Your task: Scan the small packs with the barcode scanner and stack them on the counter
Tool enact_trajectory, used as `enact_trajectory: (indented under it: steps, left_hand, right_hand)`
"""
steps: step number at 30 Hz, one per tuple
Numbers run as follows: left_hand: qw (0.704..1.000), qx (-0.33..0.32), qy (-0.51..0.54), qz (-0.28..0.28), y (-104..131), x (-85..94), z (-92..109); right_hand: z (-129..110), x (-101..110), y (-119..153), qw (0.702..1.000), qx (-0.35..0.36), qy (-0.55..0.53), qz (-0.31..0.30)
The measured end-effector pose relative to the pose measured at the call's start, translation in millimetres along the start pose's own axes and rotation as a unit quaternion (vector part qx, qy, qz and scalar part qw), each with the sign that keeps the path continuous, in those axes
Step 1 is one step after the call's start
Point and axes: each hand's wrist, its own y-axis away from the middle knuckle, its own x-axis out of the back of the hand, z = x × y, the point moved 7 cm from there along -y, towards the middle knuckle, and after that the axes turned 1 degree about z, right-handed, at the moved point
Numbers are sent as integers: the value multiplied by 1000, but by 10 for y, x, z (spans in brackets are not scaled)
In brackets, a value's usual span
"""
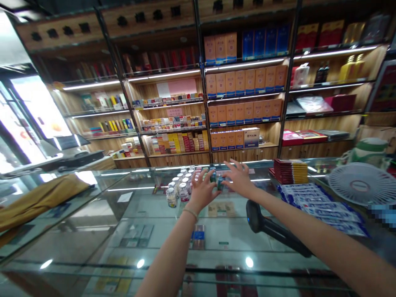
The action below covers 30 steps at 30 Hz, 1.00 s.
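Note:
Several small bottles with white lids (pixel 184 192) stand in rows on the glass counter (pixel 145 206), in the middle of the view. My left hand (pixel 202 190), with a band at the wrist, is over the right side of these rows, fingers spread and bent. Just to its right, my right hand (pixel 239 178) reaches in with its fingers apart. Its thumb is beside a small green-blue container (pixel 220 183) that stands between the two hands; whether the fingers touch it is too small to tell. Part of the group is hidden behind my left hand.
A black handheld scanner (pixel 272 231) lies beneath my right forearm. Blue-and-white packets (pixel 321 206), red and yellow packs (pixel 291 171) and a white fan (pixel 355 185) are at the right. Brown cloth (pixel 46 198) lies left. Stocked shelves (pixel 244 99) rise behind the counter.

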Motion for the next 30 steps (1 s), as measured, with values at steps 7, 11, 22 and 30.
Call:
enact_trajectory:
  steps: [7,11,22,30]
  left_hand:
    - [999,46,2,10,-4,21,-132]
    - [998,55,-10,13,9,-1,-160]
    - [999,43,-19,5,34,-69,-111]
    - [999,48,-3,18,36,-51,-134]
  right_hand:
    - [-11,-243,-68,1000,14,-6,-22]
    - [-18,-355,-81,999,18,-7,-30]
    - [-44,-515,-67,997,49,1,-66]
    - [-21,-490,-65,996,79,-3,-48]
